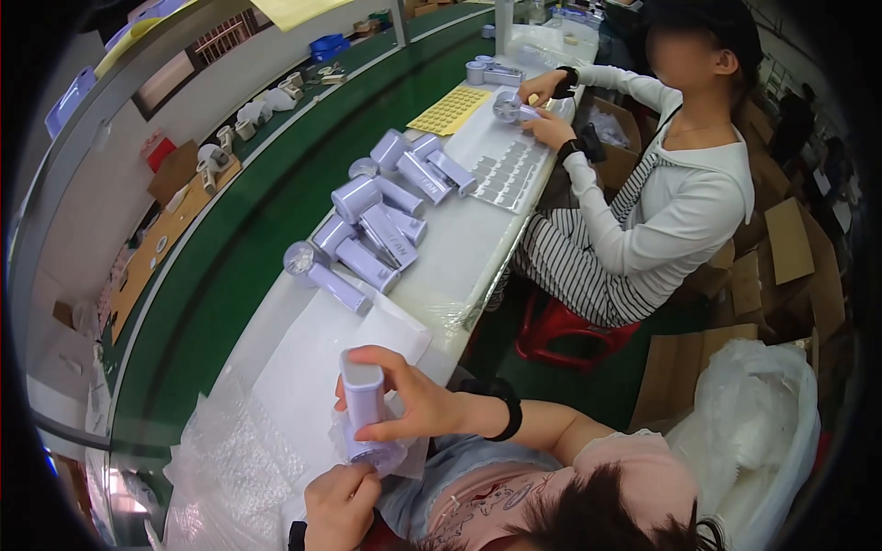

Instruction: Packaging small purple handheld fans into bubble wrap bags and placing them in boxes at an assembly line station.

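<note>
My right hand (404, 395) grips a lilac handheld fan (365, 399) by its handle, with the handle's flat end up and the round head down. Thin clear plastic film (409, 456) shows around the fan's head. Just below, my left hand (342, 503) is closed, its fingers curled against the lower rim of the head; what they pinch is hidden. Farther along the table (450, 317) lies a loose pile of several lilac handheld fans (378, 230). The nearest of these, a fan with a clear round grille (299, 258), lies ahead of my hands.
White sheets (308, 367) and clear bubble bags (230, 450) lie by my hands. A green conveyor belt (207, 317) runs beyond. A co-worker (643, 197) handles another fan (508, 107) near yellow (448, 110) and grey (507, 174) sticker sheets. A large plastic bag (744, 432) and cartons stand right.
</note>
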Available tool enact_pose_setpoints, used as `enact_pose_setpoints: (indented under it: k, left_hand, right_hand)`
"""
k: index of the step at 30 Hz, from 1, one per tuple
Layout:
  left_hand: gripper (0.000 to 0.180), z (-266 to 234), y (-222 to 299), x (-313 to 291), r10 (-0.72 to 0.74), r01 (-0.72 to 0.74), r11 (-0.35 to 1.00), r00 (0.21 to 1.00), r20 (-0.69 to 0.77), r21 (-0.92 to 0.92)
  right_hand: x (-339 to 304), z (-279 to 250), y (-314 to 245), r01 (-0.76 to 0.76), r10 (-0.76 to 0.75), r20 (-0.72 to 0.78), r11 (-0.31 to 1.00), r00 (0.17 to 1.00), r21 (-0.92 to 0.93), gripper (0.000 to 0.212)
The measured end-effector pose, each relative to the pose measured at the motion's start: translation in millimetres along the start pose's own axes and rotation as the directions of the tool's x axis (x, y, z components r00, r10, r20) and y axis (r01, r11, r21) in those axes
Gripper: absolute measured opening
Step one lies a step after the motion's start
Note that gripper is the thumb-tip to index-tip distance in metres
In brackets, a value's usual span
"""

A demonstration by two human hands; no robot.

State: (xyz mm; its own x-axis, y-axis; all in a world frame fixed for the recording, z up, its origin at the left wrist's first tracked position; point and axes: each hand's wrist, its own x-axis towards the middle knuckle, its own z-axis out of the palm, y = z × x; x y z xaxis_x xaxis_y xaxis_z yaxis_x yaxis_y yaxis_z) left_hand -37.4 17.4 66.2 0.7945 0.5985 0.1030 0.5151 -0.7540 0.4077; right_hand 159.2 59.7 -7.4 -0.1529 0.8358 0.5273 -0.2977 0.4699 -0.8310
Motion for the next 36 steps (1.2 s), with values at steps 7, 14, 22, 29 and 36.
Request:
enact_pose_setpoints:
  k: [7, 14, 22, 29, 36]
  left_hand:
    - [0.012, -4.1, 5.1, 1.8, 0.038, -0.079, 0.984, 0.967, -0.253, -0.157]
    - [0.013, -10.5, 2.9, -5.3, 0.024, -0.061, 0.995, 0.921, -0.389, -0.083]
    - [0.01, 4.7, -3.1, -15.7, -0.106, -0.042, 0.978, 0.744, -0.659, -0.205]
    - [0.031, 4.6, -7.9, -16.7, -0.121, -0.187, 0.936, 0.626, -0.771, -0.298]
    - [0.084, -10.2, 4.8, -28.9, -0.412, 0.273, 0.882, 0.843, -0.345, -0.385]
  right_hand:
    - [3.6, -0.5, -19.3, -0.053, 0.057, 0.037, 0.993, 0.998, -0.105, 0.08]
    - [8.7, 9.5, -5.8, -0.099, 0.224, 0.485, 0.958, 0.846, -0.269, 0.063]
    - [1.4, 20.9, 4.0, 0.098, -0.136, 0.533, 0.99, 0.835, 0.099, 0.061]
    - [-8.7, 31.0, -1.9, 0.016, 0.006, 0.492, 0.999, 0.871, -0.041, 0.057]
    - [3.8, 43.5, -15.1, 0.328, -0.314, 0.275, 0.945, 0.909, -0.006, 0.057]
